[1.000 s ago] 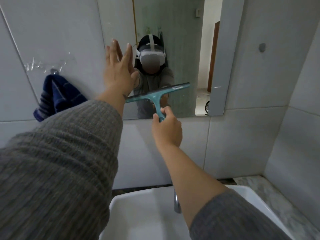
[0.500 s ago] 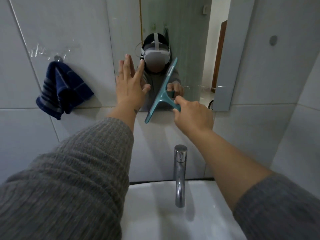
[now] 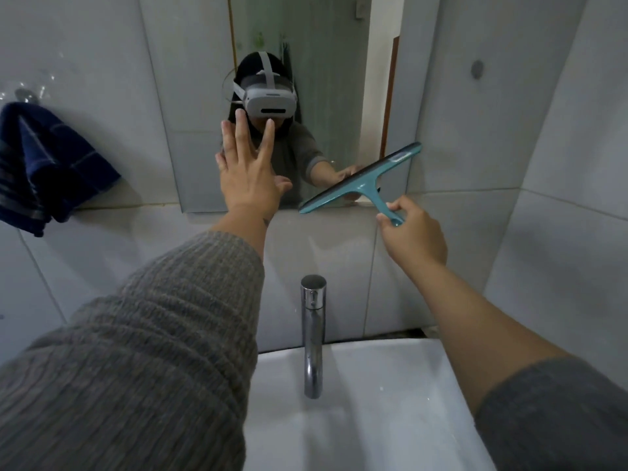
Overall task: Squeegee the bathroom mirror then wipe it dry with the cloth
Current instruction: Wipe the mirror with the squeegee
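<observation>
The frameless mirror (image 3: 326, 56) hangs on the tiled wall above the sink. My left hand (image 3: 249, 171) is open, fingers spread, flat against the lower left of the glass. My right hand (image 3: 413, 234) grips the handle of a teal squeegee (image 3: 362, 180). Its blade slants up to the right across the mirror's bottom right corner, with its low end below the mirror's lower edge. A dark blue cloth (image 3: 44, 164) hangs from a wall hook at far left, apart from both hands.
A chrome tap (image 3: 313, 334) stands upright at the back of the white sink (image 3: 390, 413), directly below my hands. Grey wall tiles surround the mirror, and a side wall closes in on the right.
My right hand has swung the squeegee from a steep tilt near mid-mirror down and right to the bottom right corner. My left hand stays on the glass. The view has tipped lower.
</observation>
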Tool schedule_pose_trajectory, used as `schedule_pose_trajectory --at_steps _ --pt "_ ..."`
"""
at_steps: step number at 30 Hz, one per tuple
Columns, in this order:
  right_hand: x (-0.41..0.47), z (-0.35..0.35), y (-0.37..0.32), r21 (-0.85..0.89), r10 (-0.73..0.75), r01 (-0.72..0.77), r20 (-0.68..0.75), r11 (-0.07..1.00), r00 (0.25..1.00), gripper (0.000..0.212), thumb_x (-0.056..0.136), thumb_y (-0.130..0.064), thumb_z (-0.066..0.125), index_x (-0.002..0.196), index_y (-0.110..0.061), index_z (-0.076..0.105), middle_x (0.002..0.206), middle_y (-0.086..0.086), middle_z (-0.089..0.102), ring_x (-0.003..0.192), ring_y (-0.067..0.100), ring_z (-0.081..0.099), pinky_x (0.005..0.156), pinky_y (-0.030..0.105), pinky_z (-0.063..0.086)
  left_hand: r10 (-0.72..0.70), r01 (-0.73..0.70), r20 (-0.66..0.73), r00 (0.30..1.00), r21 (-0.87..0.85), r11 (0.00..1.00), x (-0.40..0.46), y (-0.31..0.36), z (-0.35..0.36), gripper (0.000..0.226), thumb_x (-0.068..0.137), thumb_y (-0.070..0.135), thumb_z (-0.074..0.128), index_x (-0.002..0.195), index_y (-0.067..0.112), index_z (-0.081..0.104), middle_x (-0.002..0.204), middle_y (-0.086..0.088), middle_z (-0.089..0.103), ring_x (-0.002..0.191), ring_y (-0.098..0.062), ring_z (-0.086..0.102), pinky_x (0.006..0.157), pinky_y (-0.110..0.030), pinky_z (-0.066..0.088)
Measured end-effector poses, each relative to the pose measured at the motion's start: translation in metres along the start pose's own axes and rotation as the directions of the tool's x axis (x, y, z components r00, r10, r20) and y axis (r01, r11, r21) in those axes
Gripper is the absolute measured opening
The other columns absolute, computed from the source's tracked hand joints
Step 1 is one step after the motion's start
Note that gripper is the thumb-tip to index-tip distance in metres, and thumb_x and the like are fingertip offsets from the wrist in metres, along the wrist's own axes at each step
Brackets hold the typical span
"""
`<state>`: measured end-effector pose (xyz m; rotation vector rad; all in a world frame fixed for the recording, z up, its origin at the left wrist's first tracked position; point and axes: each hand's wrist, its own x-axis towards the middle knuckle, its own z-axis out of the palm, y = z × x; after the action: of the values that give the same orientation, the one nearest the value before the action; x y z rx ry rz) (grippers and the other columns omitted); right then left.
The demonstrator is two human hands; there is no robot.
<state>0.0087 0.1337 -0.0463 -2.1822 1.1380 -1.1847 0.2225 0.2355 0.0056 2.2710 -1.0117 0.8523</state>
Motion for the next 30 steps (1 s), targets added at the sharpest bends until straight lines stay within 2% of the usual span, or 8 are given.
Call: schedule_pose_trajectory --at_steps 11,14,20,23,24,26,28,30 --pt "-0.023 0.023 0.018 0.172 0.146 -0.148 0.022 0.974 0.989 0.012 0.092 -0.033 0.058 0.095 -0.022 0.055 0.093 0.001 0.061 0.077 0.024 0.055 0.061 0.028 0.039 -0.007 0.006 -0.032 0.999 -0.008 1.000 0.000 -0.004 0.007 0.099 0.080 0.039 0.072 0.151 0.039 0.002 0.160 -0.004 -0.018 0.146 -0.030 -0.016 0.117 -0.055 0.013" --pt "-0.033 0.023 0.024 0.149 0.197 -0.204 0.065 0.968 0.978 0.012 0.092 -0.032 0.059 0.095 -0.021 0.057 0.088 -0.001 0.058 0.069 0.019 0.051 0.054 0.024 0.033 0.003 -0.003 -0.029 1.000 0.000 1.000 0.000 -0.004 0.007 0.100 0.080 0.039 0.072 0.150 0.040 0.001 0.160 -0.005 -0.018 0.146 -0.031 -0.016 0.116 -0.056 0.016" --pt "-0.034 0.003 0.031 0.056 0.181 -0.192 0.158 0.980 0.971 0.013 0.090 -0.037 0.060 0.095 -0.026 0.057 0.088 0.001 0.063 0.074 0.024 0.061 0.063 0.031 0.047 0.017 -0.017 -0.009 1.000 -0.017 1.000 -0.001 -0.004 0.000 0.091 0.082 0.032 0.066 0.151 0.038 0.006 0.160 -0.004 -0.017 0.146 -0.030 -0.015 0.115 -0.056 0.015" --pt "-0.025 -0.025 0.022 0.019 0.174 -0.184 0.245 0.983 0.954 0.016 0.086 -0.040 0.063 0.091 -0.025 0.058 0.069 0.003 0.063 0.058 0.023 0.060 0.051 0.027 0.046 0.014 -0.013 0.026 1.000 -0.006 1.000 -0.006 -0.001 -0.007 0.081 0.089 0.040 0.059 0.152 0.035 0.008 0.161 -0.005 -0.014 0.147 -0.030 -0.013 0.116 -0.054 0.012" --pt "-0.022 -0.035 0.018 -0.021 0.172 -0.173 0.287 0.985 0.942 0.018 0.085 -0.040 0.064 0.089 -0.024 0.059 0.062 0.003 0.061 0.050 0.021 0.055 0.047 0.024 0.042 0.057 -0.057 0.030 0.998 -0.006 0.998 -0.010 0.001 -0.008 0.080 0.090 0.043 0.058 0.152 0.035 0.009 0.161 -0.005 -0.011 0.147 -0.030 -0.011 0.116 -0.055 0.010" --pt "-0.014 -0.056 0.008 -0.111 0.149 -0.116 0.364 0.987 0.919 0.023 0.082 -0.041 0.068 0.087 -0.021 0.058 0.057 0.005 0.059 0.043 0.019 0.049 0.045 0.023 0.037 0.261 -0.260 0.025 0.965 -0.039 0.965 -0.022 0.010 -0.007 0.076 0.090 0.046 0.057 0.151 0.036 0.014 0.162 -0.005 -0.001 0.148 -0.030 -0.004 0.116 -0.058 0.007" --pt "-0.008 -0.077 -0.003 -0.167 0.111 -0.040 0.442 0.985 0.890 0.026 0.082 -0.040 0.071 0.089 -0.019 0.057 0.057 0.006 0.057 0.043 0.018 0.046 0.044 0.022 0.036 0.511 -0.507 0.018 0.860 -0.092 0.857 -0.037 0.028 -0.007 0.071 0.091 0.046 0.056 0.150 0.035 0.019 0.161 -0.007 0.012 0.148 -0.030 0.005 0.117 -0.055 0.005" --pt "-0.003 -0.098 -0.013 -0.209 0.066 0.053 0.525 0.976 0.848 0.027 0.082 -0.036 0.073 0.091 -0.017 0.057 0.059 0.007 0.056 0.046 0.017 0.046 0.045 0.023 0.038 0.704 -0.699 0.023 0.710 -0.094 0.709 -0.052 0.047 -0.009 0.066 0.093 0.044 0.050 0.151 0.035 0.019 0.160 -0.006 0.016 0.147 -0.029 0.009 0.118 -0.050 0.005"
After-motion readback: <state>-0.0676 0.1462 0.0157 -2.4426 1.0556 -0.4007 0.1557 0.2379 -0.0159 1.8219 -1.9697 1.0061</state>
